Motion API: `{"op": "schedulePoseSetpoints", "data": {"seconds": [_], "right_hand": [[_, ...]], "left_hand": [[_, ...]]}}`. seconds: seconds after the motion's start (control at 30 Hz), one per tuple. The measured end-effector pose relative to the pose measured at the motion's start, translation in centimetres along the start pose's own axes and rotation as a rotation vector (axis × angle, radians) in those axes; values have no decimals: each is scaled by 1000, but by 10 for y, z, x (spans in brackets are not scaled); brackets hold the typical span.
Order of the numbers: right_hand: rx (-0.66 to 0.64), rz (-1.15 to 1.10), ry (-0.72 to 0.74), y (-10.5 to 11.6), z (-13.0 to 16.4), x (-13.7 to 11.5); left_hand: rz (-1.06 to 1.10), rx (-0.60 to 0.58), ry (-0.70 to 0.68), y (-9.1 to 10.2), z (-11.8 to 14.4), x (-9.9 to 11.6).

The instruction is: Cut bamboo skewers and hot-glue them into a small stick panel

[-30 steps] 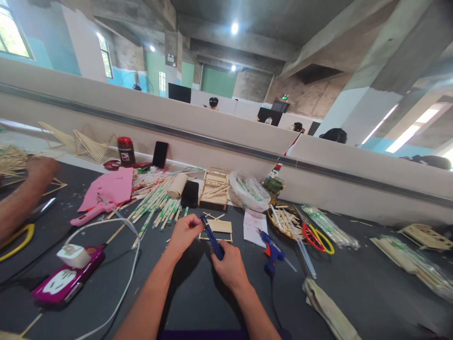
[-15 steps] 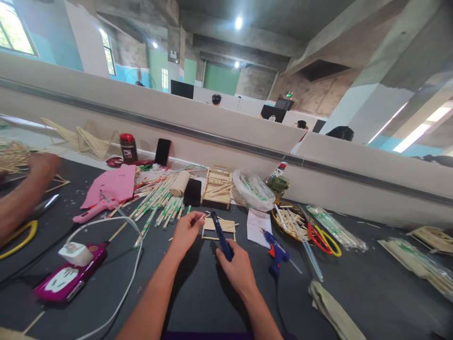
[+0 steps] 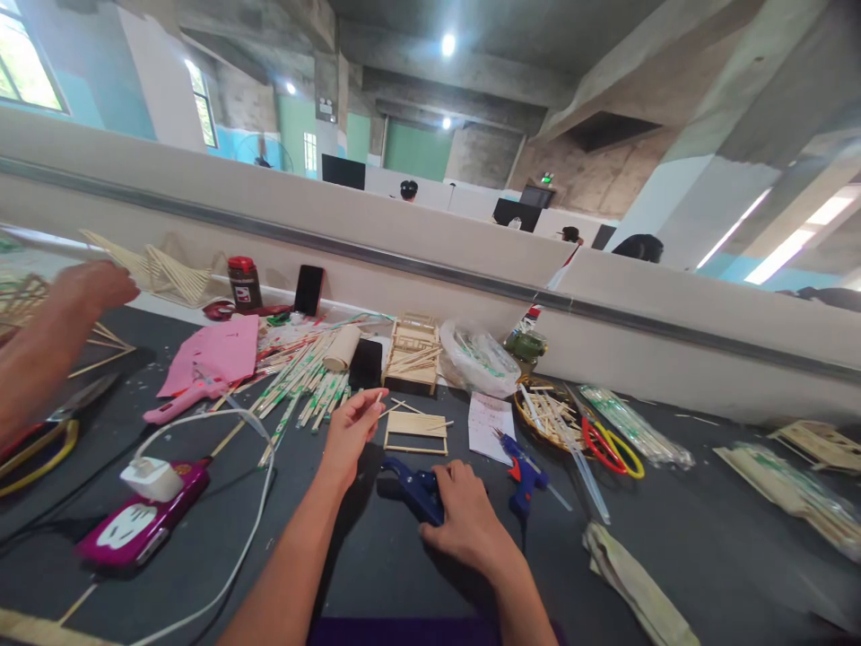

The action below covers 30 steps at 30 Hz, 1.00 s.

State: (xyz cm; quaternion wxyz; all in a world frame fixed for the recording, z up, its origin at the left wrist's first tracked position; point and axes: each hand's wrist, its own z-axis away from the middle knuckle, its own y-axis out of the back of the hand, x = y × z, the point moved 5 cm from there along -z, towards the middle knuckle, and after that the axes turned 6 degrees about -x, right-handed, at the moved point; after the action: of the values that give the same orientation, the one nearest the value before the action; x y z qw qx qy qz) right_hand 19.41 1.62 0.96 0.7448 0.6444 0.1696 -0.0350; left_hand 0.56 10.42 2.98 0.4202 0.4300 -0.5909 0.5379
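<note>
My left hand (image 3: 351, 437) pinches a short wooden stick (image 3: 378, 398) between thumb and fingertips, above the dark table. Under my right hand (image 3: 465, 519) is a dark blue hand cutter (image 3: 412, 489) with a hooked jaw pointing left, low over the table or lying on it; the fingers cover its handles. Just beyond the hands lies a small rectangular wooden stick frame (image 3: 415, 432), partly covered with sticks, with a few loose sticks at its back edge.
A blue glue gun (image 3: 526, 480), a paper sheet (image 3: 491, 426) and a basket of cut sticks (image 3: 552, 414) are on the right. Stick bundles (image 3: 326, 395), a pink glue gun (image 3: 188, 399) and a purple power strip (image 3: 144, 520) lie left. Another person's arm (image 3: 60, 332) reaches in there.
The blue cutter has gone from upright beside the frame to low and flat nearer me, its jaw turned left. My left hand has moved slightly up and left with the stick.
</note>
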Motion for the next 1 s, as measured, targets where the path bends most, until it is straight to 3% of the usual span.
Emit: {"op": "schedulePoseSetpoints", "data": {"seconds": [0.17, 0.3, 0.43, 0.53, 0.7, 0.93, 1.0], "right_hand": [[5, -122, 68, -1, -1, -1], [186, -256, -35, 19, -16, 22], [296, -120, -106, 40, -44, 37], [263, 72, -123, 43, -70, 42], [133, 249, -133, 28, -99, 49], [160, 167, -185, 20, -96, 59], [255, -65, -227, 28, -91, 73]], "left_hand": [[59, 57, 35, 2, 0, -1], [189, 118, 82, 7, -1, -5], [318, 73, 129, 6, -5, -10], [310, 64, 131, 5, -6, -10], [289, 88, 130, 4, -6, -10], [382, 62, 133, 2, -7, -12], [396, 97, 115, 5, -7, -13]]}}
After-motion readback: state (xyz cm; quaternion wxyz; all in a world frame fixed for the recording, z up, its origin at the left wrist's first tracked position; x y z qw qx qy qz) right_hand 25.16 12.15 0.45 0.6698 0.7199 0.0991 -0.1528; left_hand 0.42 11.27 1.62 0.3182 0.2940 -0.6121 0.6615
